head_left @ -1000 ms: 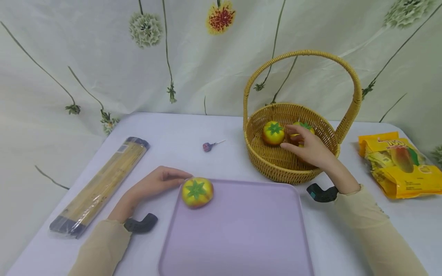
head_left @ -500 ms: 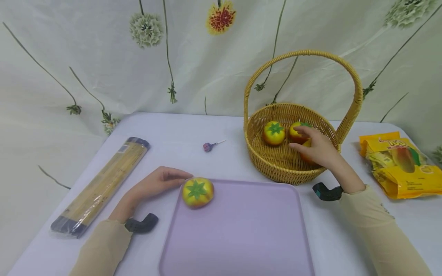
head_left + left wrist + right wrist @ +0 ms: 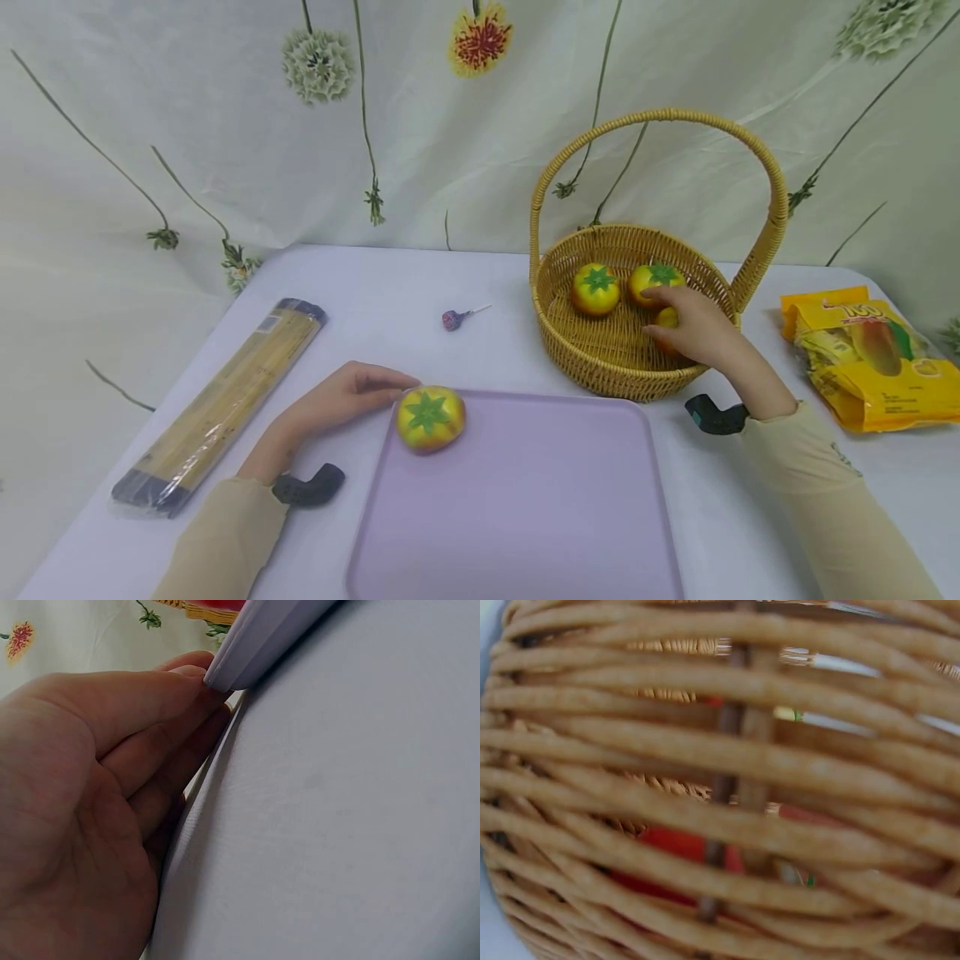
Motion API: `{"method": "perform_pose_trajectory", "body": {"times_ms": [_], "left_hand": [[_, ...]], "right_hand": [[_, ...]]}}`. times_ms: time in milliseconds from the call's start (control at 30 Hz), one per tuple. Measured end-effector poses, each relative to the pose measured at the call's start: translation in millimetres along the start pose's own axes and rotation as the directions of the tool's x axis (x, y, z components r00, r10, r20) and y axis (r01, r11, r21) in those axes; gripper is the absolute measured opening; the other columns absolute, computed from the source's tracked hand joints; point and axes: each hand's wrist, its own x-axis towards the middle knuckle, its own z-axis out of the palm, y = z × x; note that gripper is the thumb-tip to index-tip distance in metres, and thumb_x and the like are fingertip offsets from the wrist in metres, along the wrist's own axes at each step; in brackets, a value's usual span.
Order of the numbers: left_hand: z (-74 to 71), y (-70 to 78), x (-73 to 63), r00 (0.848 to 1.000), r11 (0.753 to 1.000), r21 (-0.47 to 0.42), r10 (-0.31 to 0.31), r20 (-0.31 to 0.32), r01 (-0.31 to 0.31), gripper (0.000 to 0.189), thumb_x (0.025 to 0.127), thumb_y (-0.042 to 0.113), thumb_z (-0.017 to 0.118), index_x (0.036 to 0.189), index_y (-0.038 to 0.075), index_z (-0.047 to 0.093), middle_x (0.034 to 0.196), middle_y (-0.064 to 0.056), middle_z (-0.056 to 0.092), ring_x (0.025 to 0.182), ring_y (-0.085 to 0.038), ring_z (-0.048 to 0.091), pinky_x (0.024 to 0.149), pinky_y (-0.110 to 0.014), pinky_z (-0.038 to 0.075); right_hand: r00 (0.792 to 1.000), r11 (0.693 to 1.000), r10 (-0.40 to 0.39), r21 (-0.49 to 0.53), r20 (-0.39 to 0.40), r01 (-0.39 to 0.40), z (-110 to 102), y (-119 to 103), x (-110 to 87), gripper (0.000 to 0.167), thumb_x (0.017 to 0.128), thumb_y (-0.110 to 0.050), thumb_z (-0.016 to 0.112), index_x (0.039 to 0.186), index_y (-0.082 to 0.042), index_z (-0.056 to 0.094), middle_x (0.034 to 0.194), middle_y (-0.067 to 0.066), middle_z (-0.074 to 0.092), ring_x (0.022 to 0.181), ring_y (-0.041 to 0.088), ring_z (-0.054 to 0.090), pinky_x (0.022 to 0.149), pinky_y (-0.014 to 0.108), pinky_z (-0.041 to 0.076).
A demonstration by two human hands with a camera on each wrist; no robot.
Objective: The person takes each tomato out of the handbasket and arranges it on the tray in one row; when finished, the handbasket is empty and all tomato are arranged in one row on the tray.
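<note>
My left hand (image 3: 347, 396) pinches the far left corner of a lilac tray (image 3: 525, 500), thumb and fingertips meeting its rim (image 3: 251, 652) in the left wrist view. On the tray beside those fingers sits a yellow-red tomato (image 3: 431, 421) with a green star-shaped top. My right hand (image 3: 697, 329) reaches into a handled wicker basket (image 3: 592, 375), its thumb and fingers curled round a tomato (image 3: 667, 318) that is mostly hidden. Two more tomatoes lie there, one at left (image 3: 596, 290) and one behind my fingers (image 3: 656, 282). Basket weave (image 3: 705, 750) fills the right wrist view, hiding that hand.
A lollipop (image 3: 452, 319) lies behind the tray. At left is a plastic-wrapped pack of wooden skewers (image 3: 225, 400). A yellow snack bag (image 3: 870, 358) rests to the right of the basket. The basket's tall handle (image 3: 667, 115) arches above my right hand.
Inside the basket my right hand has moved slightly right and down, off the rear tomato and onto the front right one, its fingers closing in. My left hand keeps its place at the tray corner.
</note>
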Motion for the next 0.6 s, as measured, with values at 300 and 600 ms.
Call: {"method": "perform_pose_trajectory", "body": {"times_ms": [300, 600], "left_hand": [[-0.2, 1.3, 0.4, 1.0, 1.0, 0.005, -0.018, -0.003, 0.018, 0.024, 0.092, 0.015, 0.061, 0.115, 0.014, 0.068, 0.112, 0.005, 0.065, 0.11, -0.012, 0.055, 0.096, -0.029, 0.04], [-0.9, 2.1, 0.6, 1.0, 1.0, 0.002, -0.021, 0.002, 0.021, 0.024, 0.092, 0.015, 0.06, 0.115, 0.015, 0.067, 0.113, 0.005, 0.065, 0.111, -0.012, 0.055, 0.096, -0.03, 0.04]], "right_hand": [[0.997, 0.997, 0.0, -0.075, 0.074, 0.006, 0.7, 1.0, -1.1, 0.047, 0.084, -0.005, 0.067, 0.125, 0.012, 0.05, 0.121, 0.036, 0.049, 0.113, 0.049, 0.041, 0.096, 0.06, 0.029], [0.993, 0.995, 0.0, -0.1, 0.115, 0.012, 0.7, 1.0, -1.3, 0.047, 0.084, -0.008, 0.068, 0.123, 0.011, 0.051, 0.119, 0.034, 0.051, 0.113, 0.052, 0.039, 0.096, 0.062, 0.028]]}}
